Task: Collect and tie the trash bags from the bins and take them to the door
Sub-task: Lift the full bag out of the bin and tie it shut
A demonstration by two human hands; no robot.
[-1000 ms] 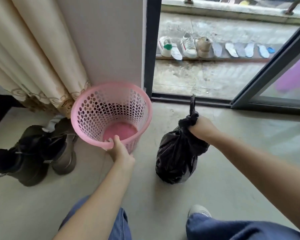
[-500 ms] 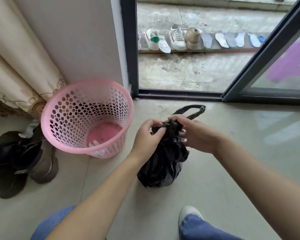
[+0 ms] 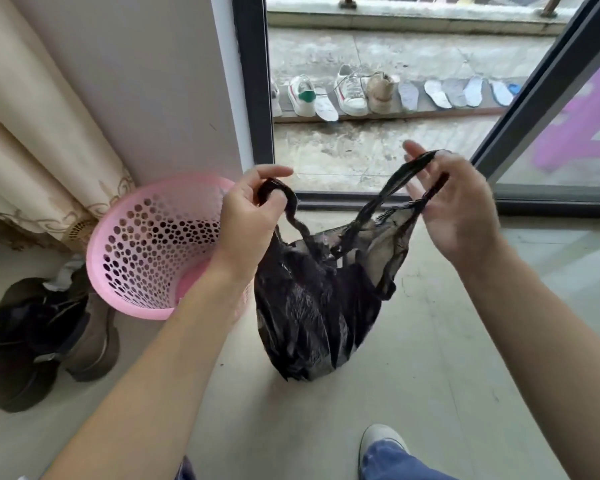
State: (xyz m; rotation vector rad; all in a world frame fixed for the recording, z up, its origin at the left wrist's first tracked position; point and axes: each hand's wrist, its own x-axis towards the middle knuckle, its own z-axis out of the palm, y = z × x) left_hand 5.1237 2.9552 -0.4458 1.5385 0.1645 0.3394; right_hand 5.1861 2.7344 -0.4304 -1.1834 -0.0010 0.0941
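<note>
1. I see the black trash bag at the centre of the frame, its bottom resting on the pale floor, its two handle loops pulled up and apart
2. My left hand, at centre left, has thumb and fingers curled round the left handle loop, which wraps over the fingers in a tight twist
3. My right hand, at centre right, has the right handle loop hooked over it; the strand runs across the palm and fingers, which are spread and only loosely bent, so the hold looks light
4. The bag's mouth gapes between the two hands; the thin plastic near the top right is stretched and half see-through
5. The pink perforated bin sits at centre left, tilted towards me, just beside the bag and partly behind my left forearm; I cannot tell whether bag and bin touch
6. Dark boots lie on the floor at lower left, next to the bin
7. A cream curtain hangs in the upper left, against a white wall
8. The dark-framed sliding door stands open across the top of the frame, just beyond the bag
9. Outside, in the upper right, white sneakers and loose insoles are lined up on a low ledge
10. My shoe toe and a blue jeans leg show at the bottom edge
</note>
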